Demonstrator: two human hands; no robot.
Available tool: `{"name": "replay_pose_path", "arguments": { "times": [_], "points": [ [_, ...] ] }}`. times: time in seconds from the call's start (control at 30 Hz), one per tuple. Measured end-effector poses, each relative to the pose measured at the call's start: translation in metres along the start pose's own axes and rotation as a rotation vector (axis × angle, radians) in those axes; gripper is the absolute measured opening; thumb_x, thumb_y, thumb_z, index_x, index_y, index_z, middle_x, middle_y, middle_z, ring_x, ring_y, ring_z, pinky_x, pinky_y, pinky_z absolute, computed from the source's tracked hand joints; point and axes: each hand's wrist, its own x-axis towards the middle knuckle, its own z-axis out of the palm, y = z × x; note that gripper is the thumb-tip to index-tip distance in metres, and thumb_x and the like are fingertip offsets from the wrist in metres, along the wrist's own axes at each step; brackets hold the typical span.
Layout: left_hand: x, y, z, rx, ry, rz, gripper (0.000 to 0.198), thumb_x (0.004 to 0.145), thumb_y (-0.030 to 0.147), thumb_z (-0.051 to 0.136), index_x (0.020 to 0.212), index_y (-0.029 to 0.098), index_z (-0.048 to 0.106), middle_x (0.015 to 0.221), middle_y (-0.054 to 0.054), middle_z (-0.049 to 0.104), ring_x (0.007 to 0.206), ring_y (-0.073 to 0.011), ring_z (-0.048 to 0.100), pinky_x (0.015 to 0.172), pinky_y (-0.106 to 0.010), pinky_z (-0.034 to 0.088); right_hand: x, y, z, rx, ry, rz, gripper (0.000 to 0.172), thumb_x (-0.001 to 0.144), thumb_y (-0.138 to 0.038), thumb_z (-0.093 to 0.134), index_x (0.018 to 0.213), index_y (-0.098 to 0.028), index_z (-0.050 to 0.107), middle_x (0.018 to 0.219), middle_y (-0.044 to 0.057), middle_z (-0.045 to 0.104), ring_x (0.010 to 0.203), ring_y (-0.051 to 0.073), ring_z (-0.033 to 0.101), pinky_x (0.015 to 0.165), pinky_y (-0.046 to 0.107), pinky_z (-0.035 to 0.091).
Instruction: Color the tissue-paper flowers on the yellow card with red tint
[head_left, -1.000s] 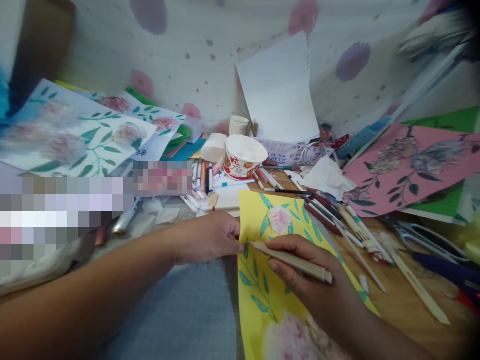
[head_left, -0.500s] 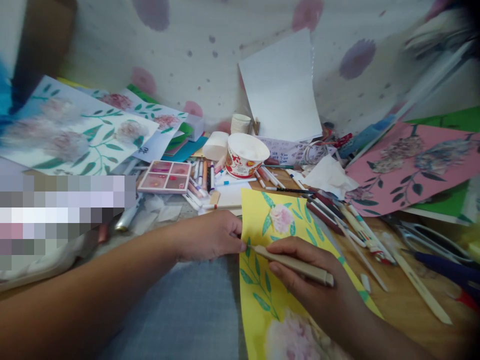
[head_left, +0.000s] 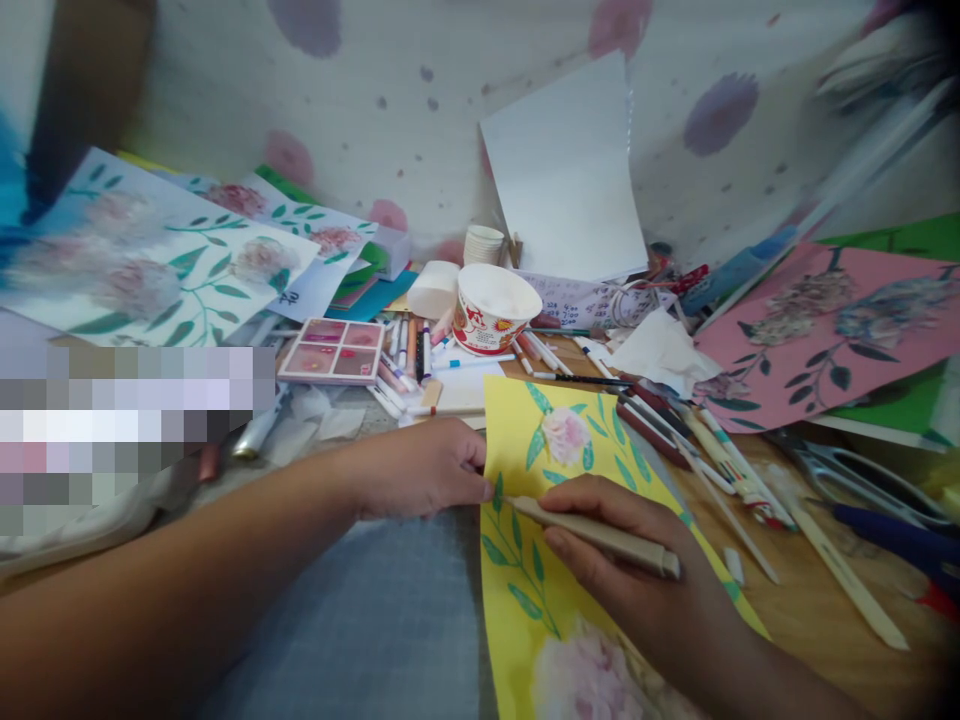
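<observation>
A sheet of yellow paper (head_left: 559, 592) lies lengthwise on the tabletop (head_left: 817, 640), green leaves (head_left: 524, 601) running along its slender painted stems. A small pale-pink flower (head_left: 565, 436) sits near the far end; a larger, ruffled pink bloom (head_left: 589, 675) spreads over the near end, partly out of view. Over the sheet slants a slim beige pen (head_left: 607, 537), its fine tip aimed at a leaf by the left edge; whether it touches is hard to tell from here.
</observation>
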Motion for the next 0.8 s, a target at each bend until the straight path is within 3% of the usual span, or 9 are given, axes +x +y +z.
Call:
{"name": "replay_pose_path", "arguments": {
  "times": [0.33,0.53,0.8],
  "points": [
    [-0.001,0.0042,-0.001,-0.029,-0.006,-0.002,0.019,0.078,0.03,0.048,0.079,0.015,0.059,0.054,0.004,0.04,0.044,-0.0101,0.034,0.039,-0.019,0.026,0.0008,0.0011,0.0,0.005,0.07,-0.02,0.008,0.078,-0.02,0.06,0.083,-0.022,0.065,0.077,0.0,0.069,0.068,0.013,0.064,0.06,0.022,0.05],
    [-0.0011,0.0046,-0.0006,-0.035,-0.015,-0.019,0.016,0.077,0.027,0.047,0.077,0.015,0.058,0.052,0.004,0.04,0.043,-0.0107,0.035,0.039,-0.02,0.025,0.0014,-0.0001,-0.0001,-0.006,-0.005,-0.003,0.009,0.077,-0.018,0.059,0.082,-0.023,0.065,0.075,-0.001,0.068,0.067,0.012,0.064,0.059,0.021,0.049],
    [-0.0007,0.0031,-0.0005,-0.04,0.02,-0.013,0.016,0.076,0.03,0.053,0.07,0.017,0.058,0.05,0.004,0.039,0.044,-0.0107,0.036,0.042,-0.02,0.028,-0.0005,0.0,-0.0012,-0.003,-0.007,0.017,0.008,0.077,-0.019,0.059,0.081,-0.022,0.065,0.074,0.0,0.068,0.066,0.013,0.063,0.058,0.023,0.049]
  ]
}}
